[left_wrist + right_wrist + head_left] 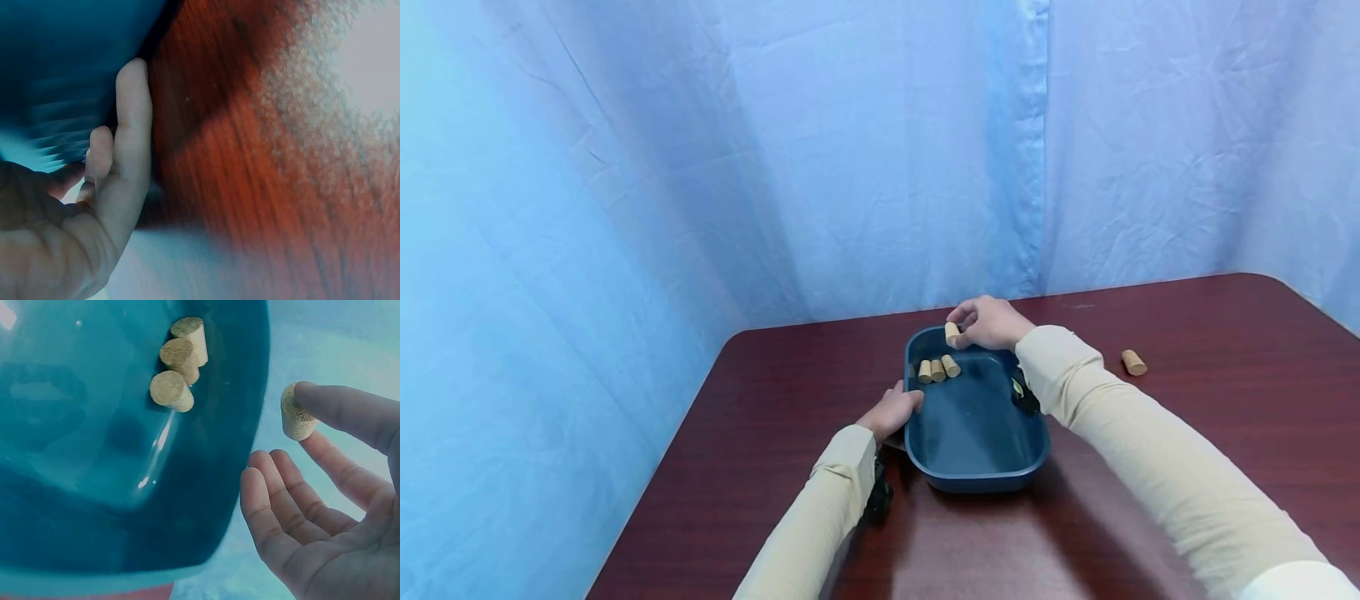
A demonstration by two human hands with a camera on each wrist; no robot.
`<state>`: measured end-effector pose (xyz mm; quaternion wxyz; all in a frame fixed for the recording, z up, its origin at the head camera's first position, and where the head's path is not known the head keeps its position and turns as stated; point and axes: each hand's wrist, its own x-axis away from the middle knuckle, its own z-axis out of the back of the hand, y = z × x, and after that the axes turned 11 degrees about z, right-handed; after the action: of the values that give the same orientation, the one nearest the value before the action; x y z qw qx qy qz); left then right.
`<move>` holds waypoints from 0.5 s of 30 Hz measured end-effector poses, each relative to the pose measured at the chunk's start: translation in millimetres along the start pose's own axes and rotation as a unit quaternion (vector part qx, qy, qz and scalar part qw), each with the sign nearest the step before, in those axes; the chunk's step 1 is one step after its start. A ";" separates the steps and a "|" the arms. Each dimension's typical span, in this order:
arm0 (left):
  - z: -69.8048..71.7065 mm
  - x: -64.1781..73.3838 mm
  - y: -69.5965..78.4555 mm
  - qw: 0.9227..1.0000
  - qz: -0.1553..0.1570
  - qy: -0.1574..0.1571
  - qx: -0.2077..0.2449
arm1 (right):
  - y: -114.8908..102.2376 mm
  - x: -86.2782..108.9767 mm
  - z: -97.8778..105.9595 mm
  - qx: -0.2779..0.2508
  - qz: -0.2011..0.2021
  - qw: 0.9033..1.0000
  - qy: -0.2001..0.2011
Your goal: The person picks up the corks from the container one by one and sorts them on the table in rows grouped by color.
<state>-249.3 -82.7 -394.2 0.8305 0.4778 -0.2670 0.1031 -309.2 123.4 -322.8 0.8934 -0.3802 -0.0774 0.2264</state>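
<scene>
A dark blue rectangular tub (973,417) with rounded corners stands on the table. My left hand (891,411) holds its left side, thumb over the rim; in the left wrist view, the fingers (133,119) lie along the outer wall. Above the tub's far end, my right hand (992,323) pinches a tapered cork stopper (299,425) between thumb and index finger, the other fingers loosely bent. Three more cork stoppers (937,371) lie side by side in the tub near its far left corner. Another cork stopper (1133,362) lies on the table to the right.
The dark red-brown wooden table (775,433) extends on both sides of the tub. Light blue curtains (880,167) hang behind the table and at its left. A black wrist device (880,492) sits by the left sleeve, another (1024,396) under the right cuff.
</scene>
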 end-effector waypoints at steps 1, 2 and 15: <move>0.1 -0.3 0.1 1.000 0.000 0.000 0.001 | 0.1 0.9 1.4 0.001 0.003 1.000 0.001; 0.3 -0.5 0.1 1.000 0.000 0.001 0.001 | 0.5 1.8 2.8 0.000 0.005 1.000 0.002; 1.3 0.6 -0.6 1.000 -0.001 0.002 -0.003 | 9.2 25.2 22.2 0.011 0.028 0.999 0.015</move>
<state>-249.0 -84.2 -393.8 0.8324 0.4757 -0.2652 0.1027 -296.9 155.0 -314.6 0.8917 -0.3760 -0.0511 0.2469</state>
